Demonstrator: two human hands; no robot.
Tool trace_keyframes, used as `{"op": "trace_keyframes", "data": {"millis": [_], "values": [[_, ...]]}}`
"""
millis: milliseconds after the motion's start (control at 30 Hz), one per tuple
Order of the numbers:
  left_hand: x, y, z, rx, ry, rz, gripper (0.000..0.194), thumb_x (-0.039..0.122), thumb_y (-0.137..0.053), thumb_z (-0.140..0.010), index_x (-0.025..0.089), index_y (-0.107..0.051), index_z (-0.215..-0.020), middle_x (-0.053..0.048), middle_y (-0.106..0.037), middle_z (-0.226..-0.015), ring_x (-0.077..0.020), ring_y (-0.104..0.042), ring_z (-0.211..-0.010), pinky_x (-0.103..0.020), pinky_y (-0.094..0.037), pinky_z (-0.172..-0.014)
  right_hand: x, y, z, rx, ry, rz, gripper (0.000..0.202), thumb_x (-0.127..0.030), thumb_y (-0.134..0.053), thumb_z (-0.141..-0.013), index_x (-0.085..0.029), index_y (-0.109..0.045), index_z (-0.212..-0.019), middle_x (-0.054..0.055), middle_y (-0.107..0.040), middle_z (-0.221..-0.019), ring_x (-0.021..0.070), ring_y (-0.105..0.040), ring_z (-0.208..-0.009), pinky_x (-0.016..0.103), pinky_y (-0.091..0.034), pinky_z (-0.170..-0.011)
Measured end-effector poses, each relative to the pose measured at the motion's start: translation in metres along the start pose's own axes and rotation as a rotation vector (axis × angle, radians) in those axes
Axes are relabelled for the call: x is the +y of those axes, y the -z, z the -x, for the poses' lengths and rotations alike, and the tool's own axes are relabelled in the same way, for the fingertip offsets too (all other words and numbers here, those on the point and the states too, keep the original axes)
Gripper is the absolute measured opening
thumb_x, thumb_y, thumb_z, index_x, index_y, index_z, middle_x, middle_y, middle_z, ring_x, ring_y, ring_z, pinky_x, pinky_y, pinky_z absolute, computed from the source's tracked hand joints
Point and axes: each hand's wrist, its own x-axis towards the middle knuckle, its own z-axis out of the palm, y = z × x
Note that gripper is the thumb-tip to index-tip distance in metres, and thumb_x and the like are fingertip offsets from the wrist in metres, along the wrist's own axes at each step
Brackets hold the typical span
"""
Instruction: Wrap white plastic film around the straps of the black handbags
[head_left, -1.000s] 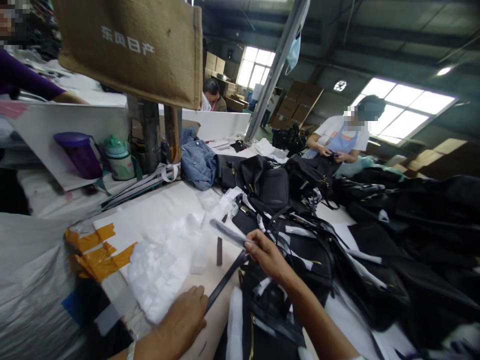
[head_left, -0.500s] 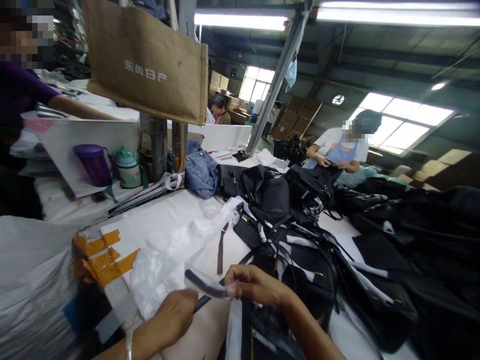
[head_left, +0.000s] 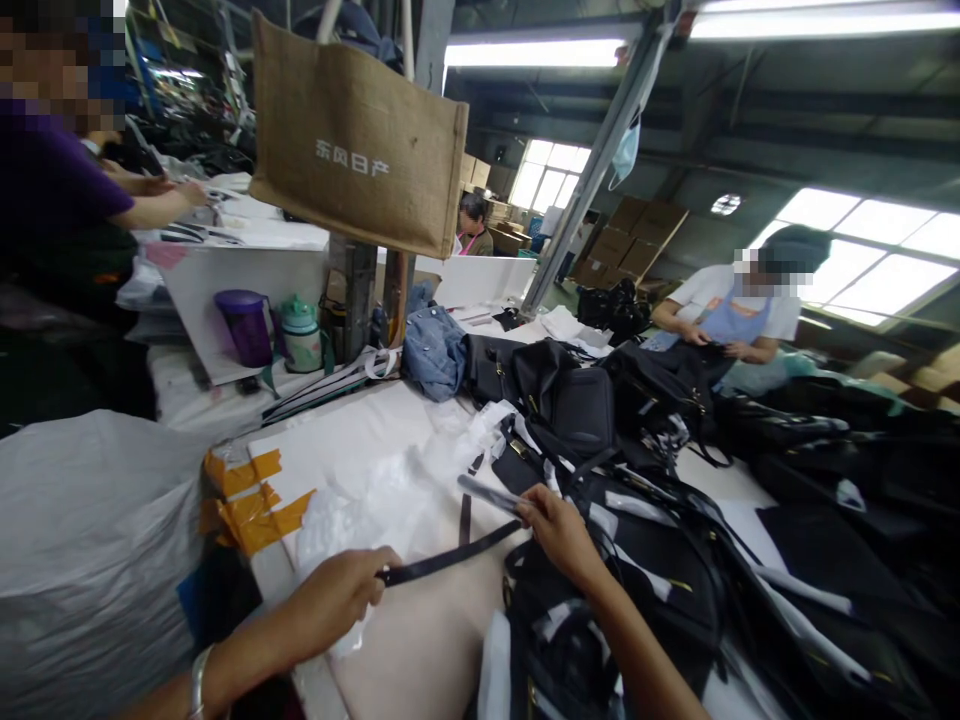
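A black strap runs slantwise above the pale tabletop. My left hand is closed on its near end. At the far end my right hand pinches a see-through plastic sleeve, which juts out to the left with something dark showing inside. Whether the right fingers also grip the strap, I cannot tell. Beneath and beside my right forearm lies a black bag with white wrapping on its parts. A short dark strip lies on the table behind the strap.
Crumpled plastic film lies left of the strap, near orange tape on the table corner. Black bags pile up behind and to the right. A tan bag hangs overhead. Co-workers are at the left and far right.
My left hand has drawn the strap into a straighter line, showing more of it. My right hand and the plastic sleeve appear further right and higher; the whole view has shifted too.
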Motion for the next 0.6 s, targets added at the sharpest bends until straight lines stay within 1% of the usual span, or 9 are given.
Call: {"op": "trace_keyframes", "data": {"millis": [67,133,233,300,367,400,500,533,600], "values": [[0.003,0.011,-0.003,0.029,0.091,0.089,0.027,0.019,-0.037,-0.084,0.021,-0.06,-0.099,0.003,-0.059,-0.066,-0.0131,-0.055,-0.057,-0.02,-0.039,-0.053,0.006,-0.006,0.001,0.038,-0.037,0.197,0.015,-0.028,-0.043,-0.093,-0.019,-0.055,-0.091,0.002,-0.064,-0.076,0.0186,-0.061,-0.072,0.027,-0.04,-0.065],[0.006,0.011,-0.004,0.041,0.103,0.094,0.028,0.019,-0.038,-0.084,0.021,-0.061,-0.1,0.004,-0.06,-0.067,-0.0131,-0.055,-0.058,-0.02,-0.038,-0.053,0.015,-0.014,0.003,0.041,-0.078,0.434,0.016,-0.021,-0.042,-0.093,-0.019,-0.055,-0.103,0.007,-0.066,-0.085,0.0214,-0.063,-0.078,0.029,-0.041,-0.067],[0.008,-0.006,-0.001,-0.002,0.013,-0.017,0.026,0.016,-0.042,-0.081,0.023,-0.065,-0.094,0.003,-0.064,-0.067,-0.0141,-0.059,-0.064,-0.021,-0.039,-0.061,0.017,-0.023,0.01,-0.039,-0.078,0.703,0.022,-0.013,-0.045,-0.089,-0.017,-0.057,-0.107,0.014,-0.065,-0.093,0.0278,-0.063,-0.086,0.037,-0.041,-0.073],[0.009,-0.02,0.0,-0.017,-0.03,-0.075,0.025,0.015,-0.044,-0.081,0.024,-0.066,-0.089,0.003,-0.065,-0.067,-0.015,-0.06,-0.066,-0.022,-0.04,-0.064,0.004,-0.025,0.018,-0.01,-0.028,0.772,0.027,-0.012,-0.048,-0.088,-0.016,-0.058,-0.113,0.019,-0.062,-0.106,0.0337,-0.059,-0.097,0.044,-0.04,-0.08],[0.011,-0.03,-0.003,-0.024,-0.042,-0.088,0.023,0.015,-0.044,-0.081,0.023,-0.065,-0.085,0.002,-0.065,-0.067,-0.0155,-0.06,-0.065,-0.022,-0.04,-0.064,-0.021,-0.028,0.029,0.027,0.107,0.733,0.039,-0.016,-0.051,-0.088,-0.016,-0.052,-0.127,0.021,-0.056,-0.122,0.0365,-0.051,-0.111,0.049,-0.037,-0.089],[0.013,-0.033,-0.006,-0.032,-0.046,-0.079,0.023,0.014,-0.044,-0.081,0.023,-0.064,-0.084,0.002,-0.066,-0.068,-0.0156,-0.06,-0.065,-0.022,-0.04,-0.063,-0.035,-0.032,0.035,-0.002,0.204,0.668,0.044,-0.017,-0.052,-0.088,-0.018,-0.048,-0.131,0.019,-0.054,-0.127,0.0351,-0.049,-0.115,0.048,-0.037,-0.092],[0.019,-0.033,-0.013,-0.059,-0.08,-0.042,0.021,0.013,-0.044,-0.08,0.022,-0.063,-0.081,0.0,-0.068,-0.076,-0.0171,-0.062,-0.071,-0.023,-0.042,-0.066,-0.069,-0.05,0.046,-0.258,0.404,0.335,0.045,-0.022,-0.056,-0.087,-0.023,-0.049,-0.131,0.011,-0.059,-0.124,0.0264,-0.053,-0.114,0.039,-0.038,-0.096],[0.021,-0.032,-0.014,-0.056,-0.1,-0.034,0.02,0.013,-0.045,-0.079,0.022,-0.063,-0.083,-0.001,-0.069,-0.082,-0.0181,-0.063,-0.077,-0.024,-0.043,-0.069,-0.075,-0.058,0.046,-0.339,0.387,0.237,0.04,-0.023,-0.055,-0.088,-0.023,-0.053,-0.128,0.009,-0.064,-0.117,0.0237,-0.057,-0.109,0.035,-0.041,-0.092],[0.022,-0.032,-0.012,-0.032,-0.124,-0.021,0.024,0.011,-0.047,-0.076,0.023,-0.061,-0.091,-0.003,-0.069,-0.096,-0.0201,-0.063,-0.087,-0.027,-0.044,-0.076,-0.078,-0.075,0.039,-0.424,0.228,0.122,0.03,-0.025,-0.058,-0.086,-0.02,-0.061,-0.115,0.007,-0.069,-0.102,0.0215,-0.063,-0.097,0.03,-0.044,-0.082]]}}
